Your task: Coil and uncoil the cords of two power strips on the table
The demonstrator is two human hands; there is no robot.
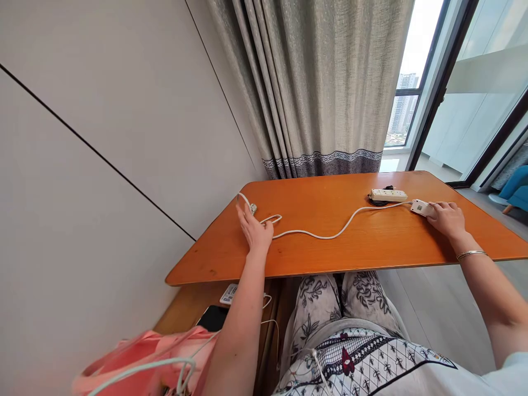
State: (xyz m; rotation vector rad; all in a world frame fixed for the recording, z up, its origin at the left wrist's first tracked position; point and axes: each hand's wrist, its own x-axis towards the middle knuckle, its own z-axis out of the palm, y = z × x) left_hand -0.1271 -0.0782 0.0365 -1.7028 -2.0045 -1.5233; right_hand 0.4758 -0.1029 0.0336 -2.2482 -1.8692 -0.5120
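A white cable (330, 235) snakes across the orange wooden table (371, 250). My left hand (254, 228) rests on its left end, fingers stretched toward the plug (252, 208) and a small loop of cord. My right hand (447, 218) is closed on a white adapter block (421, 207) at the cable's right end. A white power strip (388, 194) lies just behind that block, on a dark round thing.
A grey curtain (317, 88) hangs behind the table, with a window and glass door at the right. Below the table's left edge, a lower shelf holds a dark phone (212, 317) and a small white device (229, 294). A pink bag (144, 357) sits at bottom left.
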